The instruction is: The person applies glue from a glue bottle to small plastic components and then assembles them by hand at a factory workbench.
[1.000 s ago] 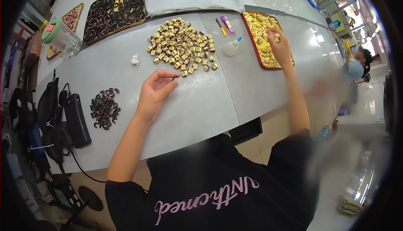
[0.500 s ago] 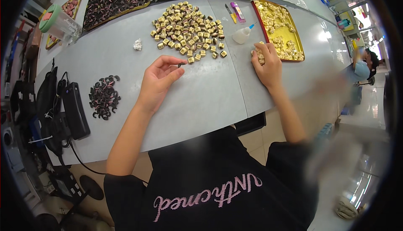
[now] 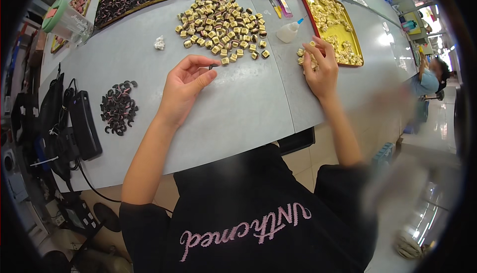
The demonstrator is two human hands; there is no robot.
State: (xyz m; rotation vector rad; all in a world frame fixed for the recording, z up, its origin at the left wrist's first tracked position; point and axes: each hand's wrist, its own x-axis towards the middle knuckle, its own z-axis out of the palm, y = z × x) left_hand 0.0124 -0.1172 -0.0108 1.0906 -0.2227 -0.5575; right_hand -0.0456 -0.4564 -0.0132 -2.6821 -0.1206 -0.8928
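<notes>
My left hand is closed in a pinch on a small black curved piece, held above the table just in front of the large pile of cream-and-brown cube-like pieces. My right hand is open, its bent fingers apart over a few cream popcorn-shaped pieces beside the red-rimmed yellow tray. Its fingers partly hide those pieces. Left of my left forearm lies a heap of black curved pieces with pink marks.
Behind my right hand stands a small squeeze bottle with a blue tip. A yellow-handled craft knife and a purple case lie beyond it. A lidded cup, a dark tray and a black power brick occupy the left.
The fingers of my right hand have spread and lifted a little over the cream pieces. My left hand keeps its pinch on the black curved piece. The whole view has shifted slightly.
</notes>
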